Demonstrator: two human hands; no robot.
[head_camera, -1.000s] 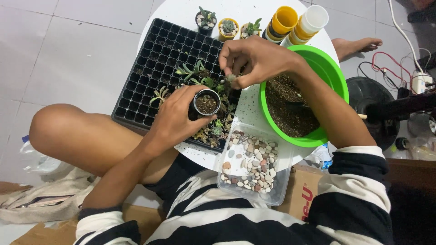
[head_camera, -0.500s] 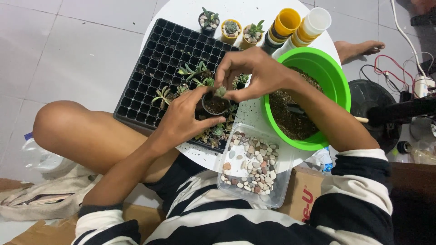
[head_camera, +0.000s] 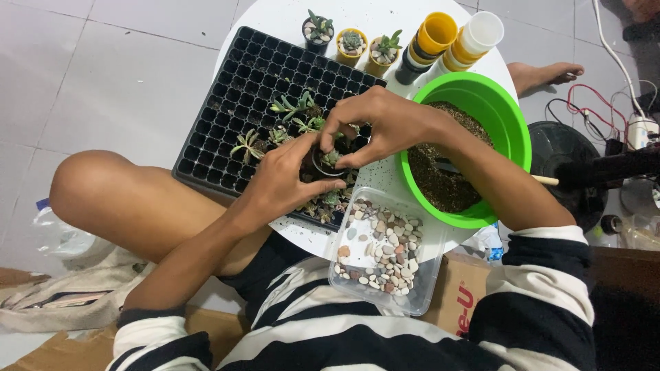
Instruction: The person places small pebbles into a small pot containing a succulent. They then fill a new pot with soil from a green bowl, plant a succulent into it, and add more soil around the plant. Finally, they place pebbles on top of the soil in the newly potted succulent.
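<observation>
- Head view: the person's left hand is wrapping its fingers around a small black pot, holding it just above the near edge of the black seedling tray on the round white table.
- Head view: the right hand is arching over the pot from the far side, its fingertips pinched together around a little succulent sitting in the pot's mouth.
- Head view: to seat the plant well, the left hand should be keeping the pot level and steady, while the right fingertips press gently at the base of the rosette rather than on the leaves, which would likely snap off easily.
- Head view: loose succulents are lying in the tray cells just beside the hands, so the wrists are best kept lifted clear of them.
- Head view: the green bowl of dark soil is standing just right of the right forearm, and the clear box of pebbles is sitting near the person's body, both within easy reach.
- Head view: three potted succulents and stacked yellow and white cups are standing at the far rim, well apart from the work.
</observation>
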